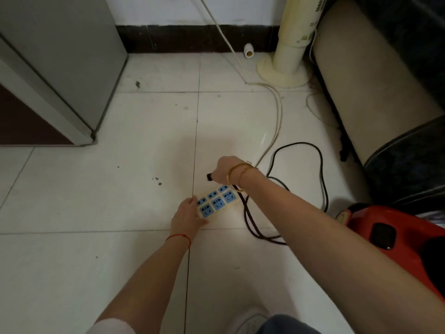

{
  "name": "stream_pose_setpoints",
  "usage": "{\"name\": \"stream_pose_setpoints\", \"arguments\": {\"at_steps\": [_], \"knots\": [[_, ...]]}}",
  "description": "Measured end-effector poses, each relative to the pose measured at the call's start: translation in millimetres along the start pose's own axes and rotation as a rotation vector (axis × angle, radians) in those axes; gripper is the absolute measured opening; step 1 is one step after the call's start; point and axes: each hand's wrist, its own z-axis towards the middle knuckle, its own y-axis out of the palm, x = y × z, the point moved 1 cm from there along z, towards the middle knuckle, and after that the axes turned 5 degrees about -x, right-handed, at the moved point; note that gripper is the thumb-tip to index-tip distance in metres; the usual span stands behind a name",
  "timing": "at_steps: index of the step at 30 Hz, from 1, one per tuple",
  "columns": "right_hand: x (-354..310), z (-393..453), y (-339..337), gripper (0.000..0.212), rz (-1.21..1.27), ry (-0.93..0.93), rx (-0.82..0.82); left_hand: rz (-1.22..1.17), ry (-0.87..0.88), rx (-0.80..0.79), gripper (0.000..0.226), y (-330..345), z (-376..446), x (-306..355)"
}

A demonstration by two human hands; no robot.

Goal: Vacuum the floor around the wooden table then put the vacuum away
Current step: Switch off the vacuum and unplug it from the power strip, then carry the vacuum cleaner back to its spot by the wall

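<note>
From the head camera, the power strip [215,201] lies flat on the tiled floor [120,201], its long axis running from near-left to far-right, blue sockets facing up. The left hand [189,216] presses on its near-left end, fingers spread flat over the edge, pinning it rather than gripping. The right hand [225,171] hovers just beyond the strip's far end, fingers curled tight around a black plug [209,177] whose tip pokes out to the left. The prongs are hidden, so I cannot tell which way they face.

The black cord [301,165] loops away to the right and back toward the red vacuum [390,237], which sits at the right edge beside a dark sofa [385,104].

The plug is just above and behind the far sockets, so the right hand is nearer; it probably needs only a short drop toward the strip while the left holds it steady.
</note>
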Motion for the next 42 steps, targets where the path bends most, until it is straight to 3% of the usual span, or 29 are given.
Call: {"name": "stream_pose_setpoints", "arguments": {"at_steps": [3, 5, 7, 10, 13, 16, 19, 22, 25, 28, 30, 36, 42], "knots": [[52.3, -11.6, 7.7, 0.029, 0.131, 0.132, 0.103, 0.013, -0.015, -0.035, 0.09, 3.0, -1.7, -0.8], [84.8, -16.9, 20.8, 0.041, 0.342, 0.186, 0.169, 0.066, -0.015, -0.041, 0.088, 1.8, -6.7, 3.2], [113.7, -19.6, 31.6, 0.038, 0.634, 0.253, 0.215, 0.116, 0.041, 0.015, 0.084, 1.9, -13.1, 10.6], [150.0, -28.5, 45.4, 0.023, 1.066, 0.366, 0.269, 0.078, 0.172, 0.195, 0.058, 7.5, -26.9, 43.3], [177.7, -31.1, 57.2, 0.025, 1.266, 0.448, 0.375, -0.063, 0.167, 0.284, 0.031, 15.0, -38.3, 87.9], [194.8, -27.9, 66.1, 0.021, 1.484, 0.513, 0.421, -0.23, 0.068, 0.153, 0.032, 28.2, -43.9, 121.1], [208.9, -21.4, 77.0, 0.011, 1.556, 0.558, 0.442, -0.21, -0.019, -0.028, 0.043, 47.9, -33.6, 136.5], [219.8, -20.7, 87.8, 0.011, 1.343, 0.577, 0.457, -0.211, -0.153, -0.124, 0.062, 63.1, -23.3, 145.6], [225.4, -30.6, 95.5, 0.02, 0.728, 0.501, 0.388, -0.139, -0.278, -0.13, 0.087, 70.9, -17.6, 155.6], [228.0, -41.5, 106.1, 0.03, 0.17, 0.415, 0.224, -0.034, -0.349, -0.069, 0.093, 79.2, -9.7, 164.8], [231.3, -46.4, 114.3, 0.033, -0.069, 0.371, 0.169, 0.019, -0.387, -0.03, 0.095, 84.3, -4.1, 171.2], [236.7, -52.2, 132.4, 0.038, -0.195, 0.243, 0.088, 0.078, -0.453, -0.002, 0.1, 92.1, 8.0, 179.9], [235.9, -58.4, 135.4, 0.043, -0.19, 0.193, 0.074, 0.042, -0.353, -0.037, 0.057, 92.1, 10.0, 181.3]]}}
